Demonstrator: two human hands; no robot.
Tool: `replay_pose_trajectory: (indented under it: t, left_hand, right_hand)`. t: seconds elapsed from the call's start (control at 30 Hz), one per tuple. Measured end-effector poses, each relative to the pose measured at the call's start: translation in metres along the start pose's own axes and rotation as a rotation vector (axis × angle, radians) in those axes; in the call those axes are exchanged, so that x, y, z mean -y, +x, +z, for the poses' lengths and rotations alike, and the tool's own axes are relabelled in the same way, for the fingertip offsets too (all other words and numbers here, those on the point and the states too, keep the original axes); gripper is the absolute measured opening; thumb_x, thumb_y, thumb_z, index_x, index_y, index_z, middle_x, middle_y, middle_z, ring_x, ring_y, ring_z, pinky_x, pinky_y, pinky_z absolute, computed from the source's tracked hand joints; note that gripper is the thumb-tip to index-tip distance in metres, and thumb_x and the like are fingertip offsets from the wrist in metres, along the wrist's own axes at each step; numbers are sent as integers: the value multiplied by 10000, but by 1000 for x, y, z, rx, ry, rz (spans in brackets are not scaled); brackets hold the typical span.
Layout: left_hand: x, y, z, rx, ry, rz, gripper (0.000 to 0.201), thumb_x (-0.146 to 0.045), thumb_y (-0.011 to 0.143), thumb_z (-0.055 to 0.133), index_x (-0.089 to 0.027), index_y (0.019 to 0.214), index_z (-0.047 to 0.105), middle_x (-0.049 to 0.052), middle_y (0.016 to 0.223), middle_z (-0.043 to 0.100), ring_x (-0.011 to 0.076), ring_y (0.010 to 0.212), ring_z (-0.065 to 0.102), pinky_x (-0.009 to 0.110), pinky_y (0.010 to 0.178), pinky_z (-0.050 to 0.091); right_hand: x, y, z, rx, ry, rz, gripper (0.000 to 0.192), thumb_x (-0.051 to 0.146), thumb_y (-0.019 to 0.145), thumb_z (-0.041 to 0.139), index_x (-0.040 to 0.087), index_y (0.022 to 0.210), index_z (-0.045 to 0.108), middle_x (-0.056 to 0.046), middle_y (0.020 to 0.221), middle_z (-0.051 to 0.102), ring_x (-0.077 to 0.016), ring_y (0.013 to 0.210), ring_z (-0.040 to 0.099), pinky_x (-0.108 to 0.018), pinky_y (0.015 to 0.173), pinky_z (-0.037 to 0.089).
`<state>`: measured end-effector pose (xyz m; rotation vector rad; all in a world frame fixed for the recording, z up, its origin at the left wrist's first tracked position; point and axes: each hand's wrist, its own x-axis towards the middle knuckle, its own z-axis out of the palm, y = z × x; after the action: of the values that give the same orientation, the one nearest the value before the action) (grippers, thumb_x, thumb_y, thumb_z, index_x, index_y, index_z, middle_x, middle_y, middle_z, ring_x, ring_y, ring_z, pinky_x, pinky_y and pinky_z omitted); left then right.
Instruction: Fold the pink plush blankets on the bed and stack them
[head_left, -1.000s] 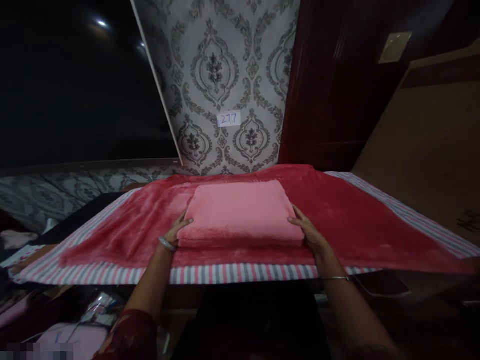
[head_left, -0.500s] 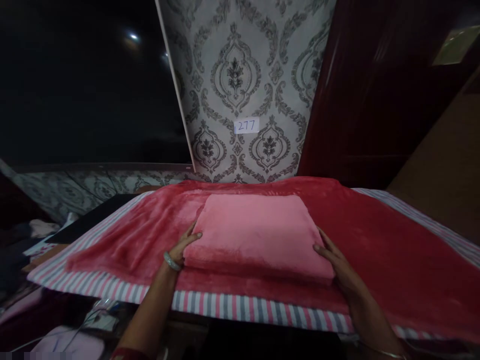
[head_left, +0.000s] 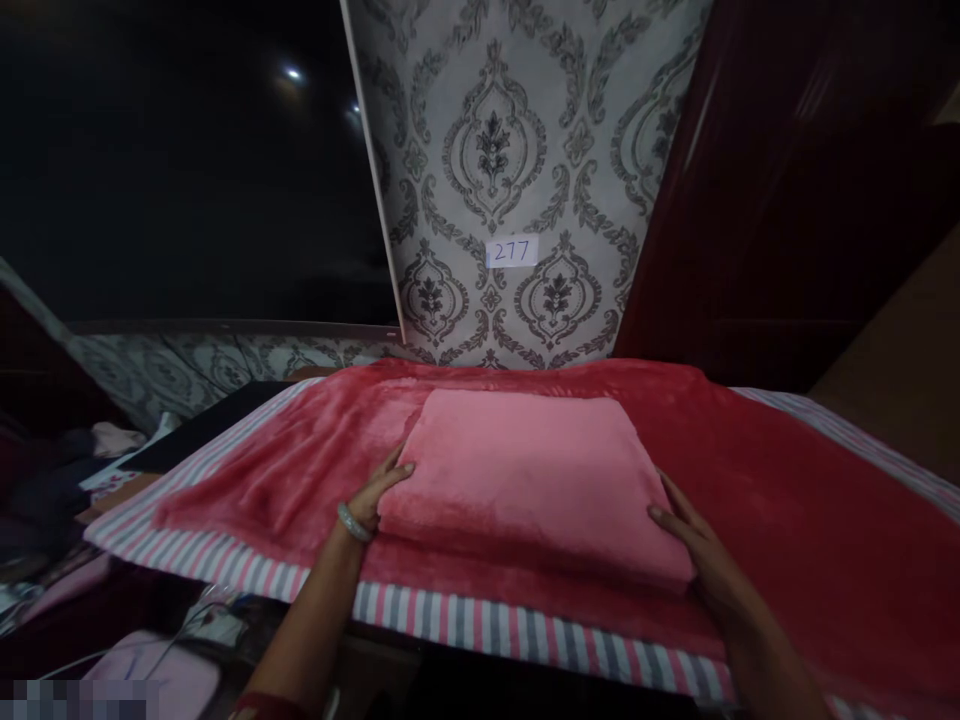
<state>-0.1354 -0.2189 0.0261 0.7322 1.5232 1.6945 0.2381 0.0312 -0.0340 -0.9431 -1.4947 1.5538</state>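
Note:
A folded pink plush cloth [head_left: 529, 470] lies flat on a spread red plush blanket [head_left: 750, 490]. My left hand [head_left: 379, 492], with a bangle at the wrist, presses against the folded cloth's left edge, thumb on top. My right hand [head_left: 694, 545] rests against its right front corner, fingers slightly spread. Both hands bracket the folded cloth from the sides.
The red blanket lies on a striped pink, white and grey sheet [head_left: 480, 622] covering a table. A patterned grey wall panel with a "277" label [head_left: 512, 251] stands behind. Dark cloth and pale items [head_left: 112, 440] lie at the left. A dark red door [head_left: 795, 200] is at the right.
The view has shifted so the scene sits further right and lower. Both hands stay at the folded cloth's sides, the right hand now nearer its front corner.

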Motion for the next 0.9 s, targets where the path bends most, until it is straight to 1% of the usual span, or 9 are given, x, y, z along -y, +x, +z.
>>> replay_pose_trajectory:
  t: [0.17, 0.27, 0.43, 0.53, 0.63, 0.7, 0.77, 0.83, 0.9]
  left_hand:
    - [0, -2, -1, -18, 23, 42, 818, -501, 569, 877, -200, 1298, 660, 114, 1326, 664, 348, 1266, 577, 380, 1010, 498]
    - [-1, -2, -2, -9, 13, 18, 857, -504, 550, 886, -199, 1315, 649, 119, 1323, 665, 358, 1269, 574, 391, 1014, 500]
    - [-1, -1, -1, -35, 15, -21, 947, -524, 536, 889, -184, 1371, 600, 146, 1355, 638, 376, 1254, 582, 403, 987, 518]
    - [-3, -1, 0, -34, 28, -19, 934, -530, 564, 874, -168, 1376, 591, 154, 1375, 622, 374, 1276, 565, 405, 1010, 509]
    - [-5, -1, 2, -25, 12, -47, 872, -509, 578, 869, -183, 1347, 621, 135, 1362, 635, 382, 1285, 558, 429, 1031, 507]
    - [-8, -2, 3, -70, -5, -53, 797, -468, 563, 879, -207, 1286, 671, 104, 1321, 669, 375, 1315, 534, 424, 1062, 494]
    - [-11, -2, 4, -149, -40, -53, 668, -403, 565, 878, -222, 1190, 726, 74, 1275, 699, 343, 1355, 501, 380, 1102, 465]
    - [-17, 1, 3, -213, -94, -109, 524, -317, 588, 854, -212, 1093, 759, 68, 1232, 721, 309, 1362, 500, 338, 1115, 450]
    - [-25, 7, 2, -219, -153, -200, 450, -250, 615, 822, -195, 1057, 763, 81, 1200, 734, 299, 1325, 541, 339, 1098, 470]
  right_hand:
    - [0, 1, -1, 7, -16, 24, 830, 609, 715, 727, 361, 1468, 480, 39, 1579, 381, -307, 1475, 302, -441, 1214, 282]
    - [1, 0, -2, -1, -41, 21, 817, 619, 716, 728, 366, 1458, 496, 43, 1577, 385, -303, 1479, 294, -428, 1224, 256]
    - [2, -2, -1, -15, -26, 33, 848, 611, 720, 730, 346, 1482, 470, 25, 1588, 363, -297, 1478, 297, -428, 1214, 271]
    - [5, -4, 2, -7, -16, 8, 850, 602, 739, 722, 324, 1496, 452, 12, 1600, 339, -277, 1490, 270, -412, 1215, 255]
    - [8, -4, 4, 7, 13, -12, 841, 589, 741, 732, 311, 1488, 463, -10, 1590, 365, -281, 1479, 299, -414, 1199, 287]
    - [9, -4, 6, 23, 57, -15, 860, 577, 730, 748, 305, 1492, 455, -20, 1583, 381, -291, 1459, 339, -422, 1175, 329]
    - [11, -3, 6, 38, 97, 5, 896, 576, 715, 760, 302, 1504, 434, -26, 1581, 385, -300, 1444, 366, -432, 1157, 355]
    - [15, -1, 5, 43, 108, 25, 914, 588, 712, 755, 298, 1511, 419, -25, 1586, 377, -294, 1448, 359, -439, 1176, 323]
    - [22, 3, 4, 48, 74, 27, 892, 603, 722, 745, 301, 1502, 433, -18, 1601, 349, -276, 1473, 313, -438, 1211, 246]
